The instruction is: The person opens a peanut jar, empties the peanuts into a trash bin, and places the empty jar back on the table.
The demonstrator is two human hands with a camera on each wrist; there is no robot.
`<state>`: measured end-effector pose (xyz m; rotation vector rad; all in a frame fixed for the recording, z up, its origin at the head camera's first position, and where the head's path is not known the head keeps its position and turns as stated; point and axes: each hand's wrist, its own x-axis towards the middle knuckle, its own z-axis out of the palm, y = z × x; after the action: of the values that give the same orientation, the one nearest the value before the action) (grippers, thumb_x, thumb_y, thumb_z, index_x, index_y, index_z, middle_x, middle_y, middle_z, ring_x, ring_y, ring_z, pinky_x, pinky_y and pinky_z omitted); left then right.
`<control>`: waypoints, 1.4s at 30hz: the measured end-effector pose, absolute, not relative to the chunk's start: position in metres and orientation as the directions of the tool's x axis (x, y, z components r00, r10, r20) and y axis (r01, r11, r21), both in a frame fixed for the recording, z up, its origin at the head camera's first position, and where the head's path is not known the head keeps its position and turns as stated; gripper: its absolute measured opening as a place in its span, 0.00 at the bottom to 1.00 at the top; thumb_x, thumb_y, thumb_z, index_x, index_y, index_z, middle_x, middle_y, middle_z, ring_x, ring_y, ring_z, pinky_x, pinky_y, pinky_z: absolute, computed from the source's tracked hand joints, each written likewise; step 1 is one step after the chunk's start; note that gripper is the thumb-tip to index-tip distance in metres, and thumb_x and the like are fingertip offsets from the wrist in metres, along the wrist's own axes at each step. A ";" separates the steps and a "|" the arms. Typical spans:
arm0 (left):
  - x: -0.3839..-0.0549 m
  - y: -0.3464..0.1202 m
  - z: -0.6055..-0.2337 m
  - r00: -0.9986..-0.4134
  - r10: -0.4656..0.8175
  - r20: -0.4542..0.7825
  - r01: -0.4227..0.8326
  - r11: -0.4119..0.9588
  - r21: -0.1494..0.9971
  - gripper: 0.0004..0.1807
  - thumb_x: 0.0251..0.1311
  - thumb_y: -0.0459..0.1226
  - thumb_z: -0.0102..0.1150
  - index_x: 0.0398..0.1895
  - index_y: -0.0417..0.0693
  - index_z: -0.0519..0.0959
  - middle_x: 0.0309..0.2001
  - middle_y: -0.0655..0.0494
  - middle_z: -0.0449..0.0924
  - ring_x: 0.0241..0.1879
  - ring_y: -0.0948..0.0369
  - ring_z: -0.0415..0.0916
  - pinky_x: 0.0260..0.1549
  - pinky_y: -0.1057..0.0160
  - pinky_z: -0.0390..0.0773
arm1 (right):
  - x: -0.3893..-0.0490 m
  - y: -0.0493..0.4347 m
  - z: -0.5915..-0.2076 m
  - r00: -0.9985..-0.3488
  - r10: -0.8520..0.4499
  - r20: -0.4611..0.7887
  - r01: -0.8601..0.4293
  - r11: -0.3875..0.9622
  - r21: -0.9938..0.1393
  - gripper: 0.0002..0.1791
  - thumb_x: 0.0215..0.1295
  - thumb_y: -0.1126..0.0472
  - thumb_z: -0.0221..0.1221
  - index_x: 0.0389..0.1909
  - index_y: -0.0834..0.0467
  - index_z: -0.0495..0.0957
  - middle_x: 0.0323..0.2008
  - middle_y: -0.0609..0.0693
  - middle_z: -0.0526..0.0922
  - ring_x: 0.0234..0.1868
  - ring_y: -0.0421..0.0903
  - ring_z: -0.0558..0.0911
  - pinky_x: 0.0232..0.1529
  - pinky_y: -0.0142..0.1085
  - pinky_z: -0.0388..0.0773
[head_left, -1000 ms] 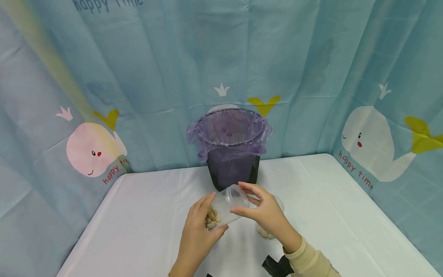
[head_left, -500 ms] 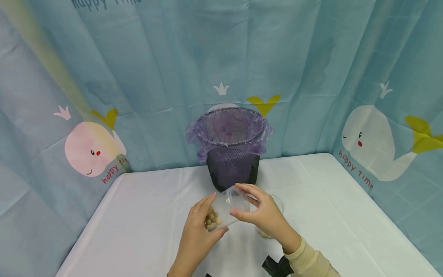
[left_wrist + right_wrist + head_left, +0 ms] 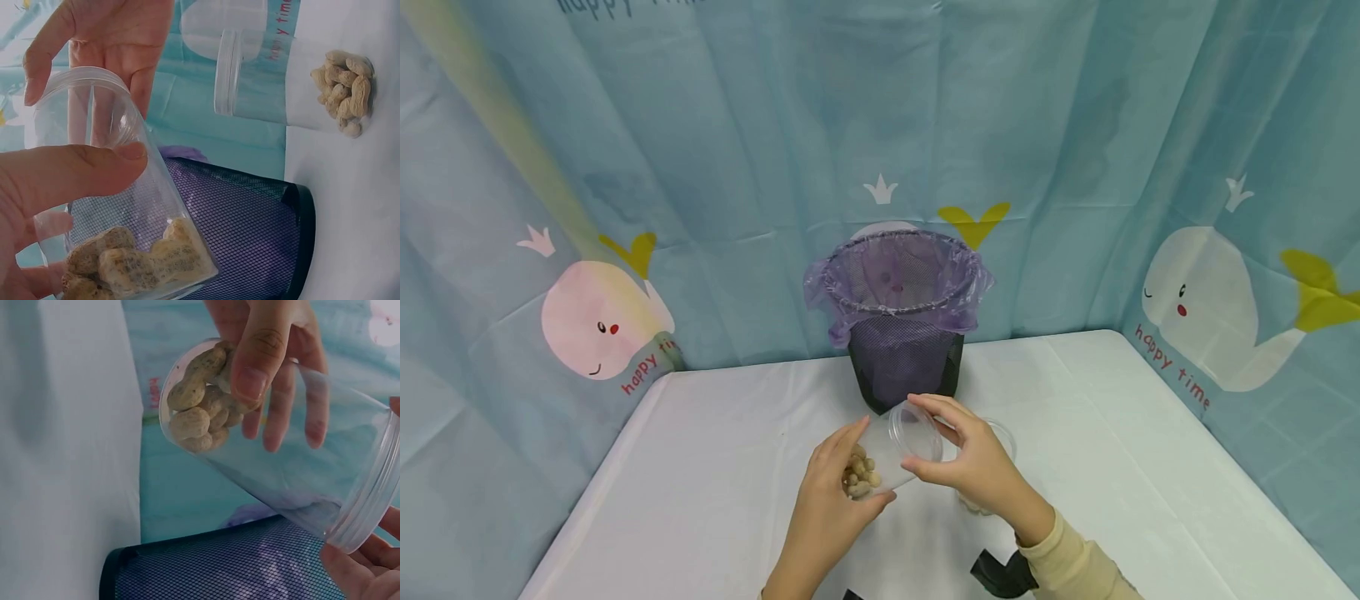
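Note:
Between both hands a clear plastic jar [image 3: 883,454] is tilted, its capped end up and to the right. In-shell peanuts [image 3: 190,422] lie gathered at its lower end. My left hand [image 3: 827,508] grips the jar's body near the bottom, thumb on one side and fingers on the other. With thumb and fingertips, my right hand [image 3: 973,458] holds the clear lid [image 3: 916,431] at the top end. A second clear jar [image 3: 262,81], upright on the table with peanuts [image 3: 344,90] in its bottom, is partly hidden behind the right hand in the head view.
A black mesh bin [image 3: 906,358] with a purple bag [image 3: 966,312] over its rim stands on the white-covered table [image 3: 700,483], behind the hands. Blue curtains [image 3: 1037,125] printed with whales surround the table. A black strap [image 3: 1003,573] shows by the right sleeve.
Right thumb and fingers have shifted slightly around the lid; the left hand keeps its grip. The jar stays tilted in nearly the same place, with the peanuts at its lower end.

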<state>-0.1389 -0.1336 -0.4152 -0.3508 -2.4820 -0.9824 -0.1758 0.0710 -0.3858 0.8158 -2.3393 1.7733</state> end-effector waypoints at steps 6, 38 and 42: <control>-0.140 -0.132 -0.414 -0.829 0.080 0.554 0.416 0.750 0.515 0.53 0.34 0.34 0.84 0.70 0.59 0.69 0.63 0.52 0.75 0.61 0.50 0.73 0.54 0.46 0.82 | -0.176 0.068 -0.387 -0.901 -0.297 0.316 -0.381 0.194 -0.904 0.43 0.55 0.57 0.73 0.72 0.52 0.66 0.72 0.54 0.66 0.70 0.57 0.68 0.68 0.58 0.70; -0.138 -0.133 -0.413 -0.792 0.087 0.604 0.444 0.762 0.472 0.54 0.28 0.31 0.85 0.68 0.55 0.71 0.63 0.53 0.75 0.60 0.51 0.74 0.52 0.48 0.83 | -0.174 0.068 -0.383 -0.856 -0.376 0.355 -0.455 0.224 -0.862 0.41 0.55 0.55 0.73 0.70 0.55 0.68 0.68 0.54 0.71 0.70 0.57 0.70 0.65 0.55 0.73; -0.137 -0.134 -0.412 -0.797 0.086 0.598 0.438 0.764 0.474 0.54 0.28 0.31 0.85 0.68 0.55 0.71 0.63 0.52 0.75 0.60 0.50 0.74 0.53 0.47 0.83 | -0.173 0.068 -0.382 -0.837 -0.399 0.374 -0.480 0.208 -0.852 0.42 0.54 0.57 0.73 0.70 0.55 0.68 0.68 0.53 0.71 0.70 0.56 0.71 0.66 0.54 0.72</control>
<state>-0.1369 -0.1341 -0.4123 -0.3916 -2.3975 -0.8328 -0.1730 0.0680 -0.3824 0.8698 -2.3842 1.7269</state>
